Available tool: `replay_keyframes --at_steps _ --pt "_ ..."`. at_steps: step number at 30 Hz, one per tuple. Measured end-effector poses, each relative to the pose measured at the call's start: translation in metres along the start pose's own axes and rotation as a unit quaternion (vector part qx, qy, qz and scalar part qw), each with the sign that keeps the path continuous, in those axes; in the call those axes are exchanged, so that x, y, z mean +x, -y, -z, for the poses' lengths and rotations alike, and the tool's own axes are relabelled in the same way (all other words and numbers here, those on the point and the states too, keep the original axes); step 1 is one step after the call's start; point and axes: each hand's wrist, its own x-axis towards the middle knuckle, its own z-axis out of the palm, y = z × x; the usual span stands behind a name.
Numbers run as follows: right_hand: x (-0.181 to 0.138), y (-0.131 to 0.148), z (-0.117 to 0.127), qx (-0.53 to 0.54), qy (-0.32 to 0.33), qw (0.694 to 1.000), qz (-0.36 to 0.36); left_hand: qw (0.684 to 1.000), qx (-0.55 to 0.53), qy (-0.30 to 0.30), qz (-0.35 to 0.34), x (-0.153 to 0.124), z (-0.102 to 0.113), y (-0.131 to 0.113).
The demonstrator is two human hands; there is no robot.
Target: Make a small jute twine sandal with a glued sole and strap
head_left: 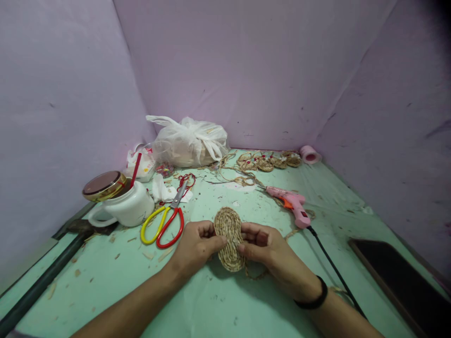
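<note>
Pinched between both bare hands, the braided straw coil is held up just above the near middle of the table, its long axis running far to near. On its left edge the left hand sets a thumb on the upper face, with the fingers curled at the side; the right hand grips the right edge likewise, thumb lower down. From the coil's near right side a loose braid tail leads off toward the right hand. Judging by this, the step in hand is winding or pressing the rows into an oblong pad, perhaps checking them. Next, it seems, the rows would need to be kept flat and tight while that tail is laid snugly along the outer edge; glue may be wanted, since a pink glue gun lies to the right, farther off, its nozzle pointing far left. Scissors lie open-handled left of the coil, should the tail need trimming. As for writing, a white packet at the far left bears reddish print too small to read, and no brand or label is legible on the glue gun or the white mug.
</note>
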Motion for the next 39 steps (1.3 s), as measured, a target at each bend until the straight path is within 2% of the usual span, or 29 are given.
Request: replay_keyframes --at_steps 4,9,14,17,22,27,33,36,38,39 --pt "0.0 0.003 0.002 -0.024 -0.018 1.0 0.003 0.999 -0.028 -0.013 -0.021 0.004 0.003 0.006" --pt "0.001 0.005 0.001 -0.031 -0.016 0.999 -0.009 0.985 -0.158 -0.062 -0.031 0.011 0.006 0.007" --pt "0.003 -0.001 0.002 -0.007 -0.07 0.998 -0.001 0.965 -0.228 -0.126 -0.038 0.012 0.009 0.003" --pt "0.003 -0.004 0.002 0.021 -0.095 0.995 -0.004 0.961 -0.256 -0.107 -0.021 0.012 0.009 0.004" --pt "0.003 -0.005 0.002 0.055 -0.102 0.993 -0.002 0.96 -0.269 -0.077 -0.01 0.012 0.008 0.007" --pt "0.003 -0.004 0.001 0.047 -0.105 0.993 -0.004 0.969 -0.232 -0.077 -0.029 0.01 0.007 0.005" --pt "0.002 -0.002 0.001 0.037 -0.083 0.996 -0.006 0.98 -0.136 -0.143 -0.033 0.009 0.004 0.006" --pt "0.002 -0.001 0.0 -0.009 -0.059 0.998 -0.029 0.979 -0.077 -0.164 -0.09 0.008 0.007 0.003" --pt "0.001 -0.003 0.0 -0.058 -0.042 0.996 -0.045 0.983 -0.035 -0.134 -0.123 0.006 0.011 0.0" --pt "0.001 -0.005 -0.001 -0.081 -0.035 0.995 -0.047 0.988 -0.025 -0.091 -0.118 0.006 0.012 -0.001"
